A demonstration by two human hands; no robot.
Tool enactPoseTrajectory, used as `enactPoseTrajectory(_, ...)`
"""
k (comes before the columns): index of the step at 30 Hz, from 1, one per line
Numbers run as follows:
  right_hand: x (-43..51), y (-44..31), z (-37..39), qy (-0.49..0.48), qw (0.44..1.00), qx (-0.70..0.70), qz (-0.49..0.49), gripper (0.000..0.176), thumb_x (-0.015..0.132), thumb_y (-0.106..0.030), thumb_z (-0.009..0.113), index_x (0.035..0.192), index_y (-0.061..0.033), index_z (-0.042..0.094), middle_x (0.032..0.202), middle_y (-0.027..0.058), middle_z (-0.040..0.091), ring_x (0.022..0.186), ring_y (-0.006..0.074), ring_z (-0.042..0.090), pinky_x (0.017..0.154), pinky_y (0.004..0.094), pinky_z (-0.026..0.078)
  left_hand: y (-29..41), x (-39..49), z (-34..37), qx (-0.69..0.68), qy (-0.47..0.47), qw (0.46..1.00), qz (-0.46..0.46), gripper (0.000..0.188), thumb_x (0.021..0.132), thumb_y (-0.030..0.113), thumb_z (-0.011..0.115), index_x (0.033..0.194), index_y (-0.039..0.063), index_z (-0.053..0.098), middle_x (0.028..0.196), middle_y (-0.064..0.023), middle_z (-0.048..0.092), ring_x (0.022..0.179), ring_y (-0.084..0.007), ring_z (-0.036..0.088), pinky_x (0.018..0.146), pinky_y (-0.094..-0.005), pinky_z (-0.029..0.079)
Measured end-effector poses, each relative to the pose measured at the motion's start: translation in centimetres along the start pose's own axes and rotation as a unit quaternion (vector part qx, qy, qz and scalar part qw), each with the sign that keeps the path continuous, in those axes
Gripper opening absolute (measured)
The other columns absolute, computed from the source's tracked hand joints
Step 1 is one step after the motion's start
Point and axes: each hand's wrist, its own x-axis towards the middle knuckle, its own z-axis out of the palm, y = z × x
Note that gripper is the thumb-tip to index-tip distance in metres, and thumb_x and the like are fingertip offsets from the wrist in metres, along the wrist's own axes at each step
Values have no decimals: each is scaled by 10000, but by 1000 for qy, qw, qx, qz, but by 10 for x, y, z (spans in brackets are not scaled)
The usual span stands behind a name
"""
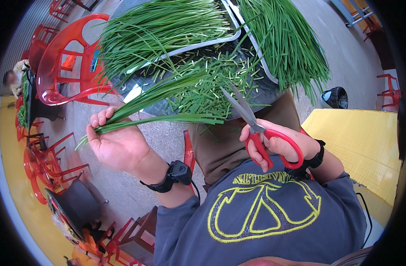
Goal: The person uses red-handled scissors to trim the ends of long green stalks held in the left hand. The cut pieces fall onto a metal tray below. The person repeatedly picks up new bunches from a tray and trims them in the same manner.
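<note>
My left hand [118, 141] holds a bunch of long green garlic chives [159, 91] by one end, its blades fanning out over the table's front edge. In my right hand [272, 143] is a pair of scissors [251, 124] with red handles, its blades parted and pointing up at the table. The scissors are apart from the held bunch. A loose heap of short-cut chive pieces [203, 96] lies on the dark round table [149, 99] between my hands. Behind it, long uncut chives [169, 26] fill a metal tray [196, 46].
More long chives [286, 43] lie in a second metal tray [261, 60], hanging over its right side. A red plastic chair [68, 63] stands left of the table. To the right are a bin with a black liner [336, 97] and a yellow surface [352, 146]. Another person [17, 78] sits far left.
</note>
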Motion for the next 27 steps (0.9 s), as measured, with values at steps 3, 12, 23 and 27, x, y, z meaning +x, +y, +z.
enactPoseTrajectory(3, 0, 0, 1, -1, 1000, -1, 9, 426, 1128, -363, 448, 1399, -35, 429, 914, 57, 593, 730, 132, 623, 697, 275, 514, -3, -2, 3, 10, 9, 1000, 1, 240, 1102, 200, 461, 930, 55, 543, 891, -42, 547, 868, -179, 557, 882, -365, 487)
enactPoseTrajectory(12, 4, -8, 5, 28, 999, -16, 43, 569, 1085, -527, 457, 1384, -43, 427, 889, 96, 605, 732, 162, 634, 671, 272, 546, -3, 6, 0, 17, -3, 998, 66, 241, 1132, 273, 487, 1189, 87, 630, 1168, -53, 734, 1036, -186, 708, 968, -388, 563)
enactPoseTrajectory(23, -18, -26, -8, 21, 999, 27, -28, 411, 1133, -350, 405, 1410, -47, 420, 913, 100, 602, 728, 167, 631, 680, 295, 545, -29, 6, 27, 20, 13, 996, 82, 194, 1112, 311, 517, 1273, 241, 600, 1355, -104, 700, 1279, -286, 654, 1107, -548, 514)
enactPoseTrajectory(27, -27, -33, -18, 24, 998, 38, -39, 477, 1113, -419, 451, 1418, -54, 419, 908, 97, 601, 746, 162, 645, 669, 278, 530, -49, 8, 47, 37, 39, 995, 85, 229, 1123, 322, 501, 1331, 245, 560, 1033, -38, 688, 968, -157, 682, 910, -390, 598)
